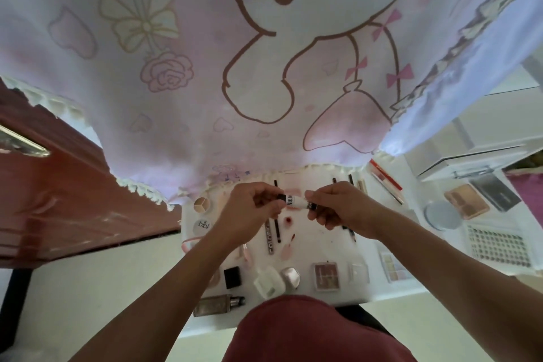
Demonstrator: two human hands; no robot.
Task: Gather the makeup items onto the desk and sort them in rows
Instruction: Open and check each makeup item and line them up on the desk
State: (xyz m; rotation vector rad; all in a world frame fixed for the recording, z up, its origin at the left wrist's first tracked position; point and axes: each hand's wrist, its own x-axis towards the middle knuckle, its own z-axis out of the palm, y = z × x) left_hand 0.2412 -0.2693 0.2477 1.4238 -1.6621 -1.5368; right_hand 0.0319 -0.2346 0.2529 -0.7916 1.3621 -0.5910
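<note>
A small white tube with black ends (296,201) is held level above the white desk (323,239). My left hand (252,209) pinches its left end and my right hand (338,209) pinches its right end. Below the hands lie several makeup items: a dark pencil (277,231), a grey stick labelled in capitals (271,239), a black cube (232,277), a white compact (269,282), a silver compact (291,278), a blush palette (326,276) and a glass bottle (217,305).
A pink cartoon curtain (235,67) hangs over the desk's far edge. A red-brown wooden cabinet (58,200) stands at the left. To the right lie a peach palette (467,200), a round blue lid (442,214) and a red box (385,179).
</note>
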